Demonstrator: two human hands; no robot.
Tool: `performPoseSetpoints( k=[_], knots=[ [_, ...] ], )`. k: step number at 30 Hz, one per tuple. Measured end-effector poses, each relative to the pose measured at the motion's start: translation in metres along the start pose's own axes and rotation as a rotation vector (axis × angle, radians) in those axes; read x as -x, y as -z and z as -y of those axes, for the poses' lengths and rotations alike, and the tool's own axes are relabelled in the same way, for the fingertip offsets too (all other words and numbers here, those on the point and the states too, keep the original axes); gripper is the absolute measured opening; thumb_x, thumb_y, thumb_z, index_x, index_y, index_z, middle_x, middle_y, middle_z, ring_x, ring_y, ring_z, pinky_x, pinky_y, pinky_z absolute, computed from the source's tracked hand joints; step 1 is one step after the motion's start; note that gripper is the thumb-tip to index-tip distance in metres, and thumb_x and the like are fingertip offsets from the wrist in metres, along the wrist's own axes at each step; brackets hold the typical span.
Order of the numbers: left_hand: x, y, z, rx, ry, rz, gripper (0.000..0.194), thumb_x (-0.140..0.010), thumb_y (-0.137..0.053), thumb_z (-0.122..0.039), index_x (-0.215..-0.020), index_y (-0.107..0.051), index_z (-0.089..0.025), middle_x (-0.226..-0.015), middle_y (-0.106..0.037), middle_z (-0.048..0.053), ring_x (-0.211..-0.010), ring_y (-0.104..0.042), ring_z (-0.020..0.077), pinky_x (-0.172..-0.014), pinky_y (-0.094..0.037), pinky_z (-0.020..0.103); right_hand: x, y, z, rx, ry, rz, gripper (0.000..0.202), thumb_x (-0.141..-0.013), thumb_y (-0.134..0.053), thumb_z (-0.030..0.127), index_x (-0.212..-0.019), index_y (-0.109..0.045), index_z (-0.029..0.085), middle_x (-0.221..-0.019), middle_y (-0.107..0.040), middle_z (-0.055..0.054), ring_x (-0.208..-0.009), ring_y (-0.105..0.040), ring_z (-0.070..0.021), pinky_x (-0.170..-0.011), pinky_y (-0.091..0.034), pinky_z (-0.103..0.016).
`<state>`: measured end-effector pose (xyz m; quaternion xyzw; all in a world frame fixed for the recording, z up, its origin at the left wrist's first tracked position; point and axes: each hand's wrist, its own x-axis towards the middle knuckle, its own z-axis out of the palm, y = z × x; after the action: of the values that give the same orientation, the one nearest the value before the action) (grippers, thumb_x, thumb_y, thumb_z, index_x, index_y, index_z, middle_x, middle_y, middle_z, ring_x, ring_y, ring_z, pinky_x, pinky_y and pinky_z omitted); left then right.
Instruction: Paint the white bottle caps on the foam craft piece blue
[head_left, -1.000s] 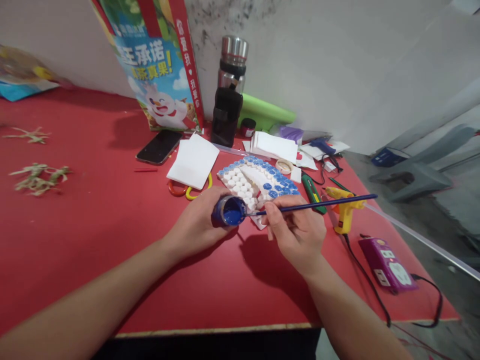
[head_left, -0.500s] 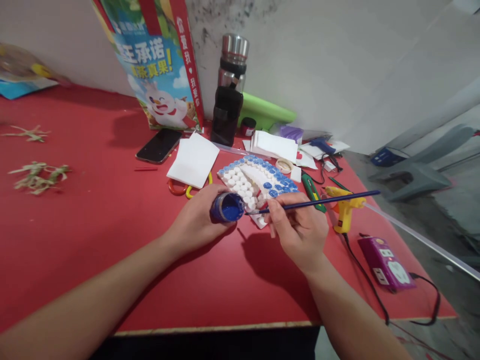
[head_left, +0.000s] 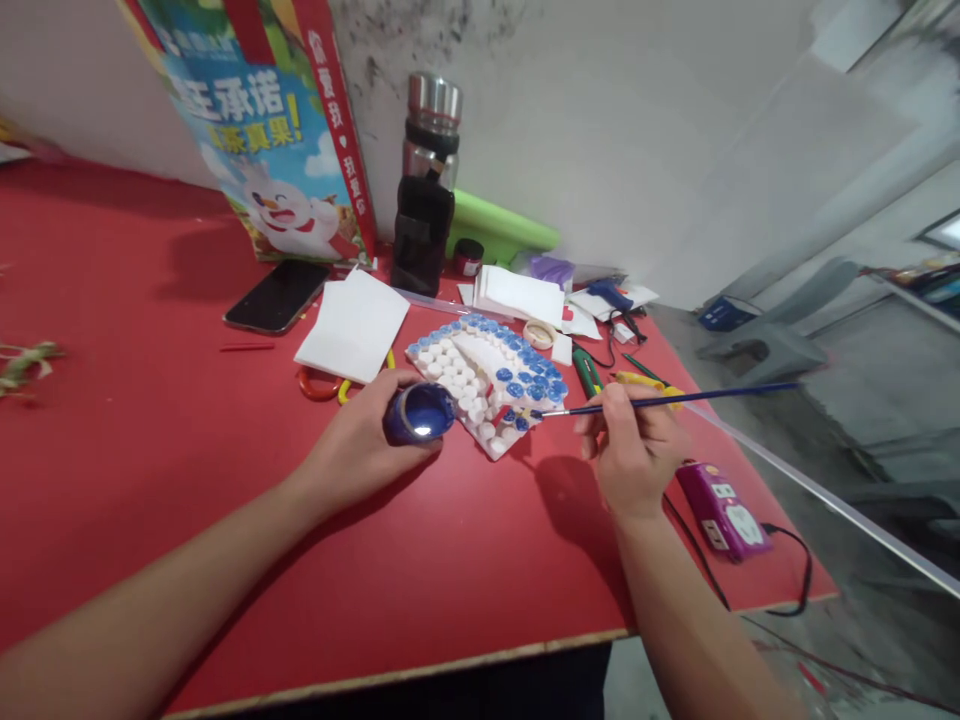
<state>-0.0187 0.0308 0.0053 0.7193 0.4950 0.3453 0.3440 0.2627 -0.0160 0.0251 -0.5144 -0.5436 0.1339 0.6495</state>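
Note:
My left hand (head_left: 367, 430) is wrapped round a small jar of blue paint (head_left: 421, 413), tilted so its open mouth faces me. Between the fingers of my right hand (head_left: 637, 440) is a thin paintbrush (head_left: 705, 394) with a dark blue handle. Its bristles are at the right side of a craft piece (head_left: 469, 365) made of small round pieces on a white base; I cannot tell whether they touch it. Blue rounds run along its top and right, a few more sit low down, and white ones fill the left.
Behind lie white papers (head_left: 352, 325), a phone (head_left: 276, 296), a tape roll (head_left: 540, 334) and a steel bottle (head_left: 431, 130). A printed bag (head_left: 262, 140) stands at back left. To the right are a green cutter (head_left: 586, 372), a yellow glue gun (head_left: 646, 381) and a purple power socket (head_left: 724, 510) with cords.
My right hand has moved the brush away from the jar's mouth, rightward to the craft piece. The jar stays in my left hand. The whole view has shifted a little.

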Motion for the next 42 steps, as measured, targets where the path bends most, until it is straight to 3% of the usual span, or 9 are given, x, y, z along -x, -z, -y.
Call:
performPoseSetpoints(
  k=[3, 10, 19, 23, 31, 42],
  knots=[
    [-0.0004, 0.0006, -0.0015, 0.005, 0.011, -0.003, 0.054, -0.078, -0.083, -0.044, -0.125, -0.064, -0.025, -0.123, -0.076, 0.009, -0.110, -0.075, 0.0350, -0.098, -0.061, 0.050, 0.0017, -0.0015, -0.0070, -0.018, -0.051, 0.006, 0.035, -0.106, -0.070, 0.045, -0.081, -0.065, 0.020, -0.058, -0.067, 0.005, -0.035, -0.052, -0.0086, -0.035, -0.038, -0.021],
    [-0.0003, 0.0002, -0.0003, 0.036, 0.024, -0.009, 0.056, -0.079, -0.085, -0.047, -0.126, -0.065, -0.025, -0.123, -0.077, 0.010, -0.109, -0.077, 0.0358, -0.101, -0.062, 0.053, 0.0090, 0.0025, -0.0102, 0.059, -0.014, 0.111, 0.035, -0.108, -0.066, 0.046, -0.085, -0.070, 0.020, -0.060, -0.069, 0.002, -0.036, -0.055, -0.0105, -0.036, -0.043, -0.024],
    [-0.0008, 0.0007, 0.0026, 0.002, -0.029, -0.005, 0.055, -0.079, -0.084, -0.048, -0.127, -0.066, -0.025, -0.125, -0.077, 0.010, -0.108, -0.077, 0.0350, -0.100, -0.063, 0.051, 0.0088, -0.0040, -0.0031, 0.214, 0.197, 0.239, 0.029, -0.111, -0.062, 0.035, -0.087, -0.069, 0.021, -0.061, -0.073, 0.003, -0.037, -0.059, -0.0095, -0.042, -0.050, -0.022],
    [-0.0004, 0.0007, 0.0026, -0.001, -0.028, -0.006, 0.055, -0.079, -0.084, -0.046, -0.127, -0.066, -0.025, -0.124, -0.076, 0.010, -0.109, -0.076, 0.0354, -0.099, -0.062, 0.051, 0.0089, -0.0035, -0.0037, 0.238, 0.229, 0.246, 0.026, -0.110, -0.063, 0.030, -0.087, -0.069, 0.021, -0.062, -0.073, 0.003, -0.037, -0.059, -0.0092, -0.045, -0.052, -0.022],
    [-0.0003, 0.0003, 0.0016, -0.009, -0.003, 0.008, 0.055, -0.079, -0.084, -0.048, -0.127, -0.066, -0.025, -0.122, -0.077, 0.009, -0.106, -0.077, 0.0343, -0.098, -0.063, 0.049, 0.0096, -0.0049, -0.0028, 0.238, 0.244, 0.256, 0.027, -0.111, -0.062, 0.035, -0.090, -0.072, 0.021, -0.060, -0.073, 0.002, -0.038, -0.061, -0.0106, -0.041, -0.049, -0.022],
    [-0.0008, 0.0007, 0.0016, -0.009, -0.012, 0.014, 0.055, -0.080, -0.084, -0.048, -0.127, -0.066, -0.025, -0.122, -0.077, 0.009, -0.107, -0.076, 0.0347, -0.096, -0.062, 0.049, 0.0091, -0.0047, -0.0026, 0.270, 0.292, 0.268, 0.020, -0.108, -0.064, 0.025, -0.089, -0.070, 0.022, -0.059, -0.073, 0.003, -0.038, -0.060, -0.0107, -0.047, -0.051, -0.024]
  ],
)
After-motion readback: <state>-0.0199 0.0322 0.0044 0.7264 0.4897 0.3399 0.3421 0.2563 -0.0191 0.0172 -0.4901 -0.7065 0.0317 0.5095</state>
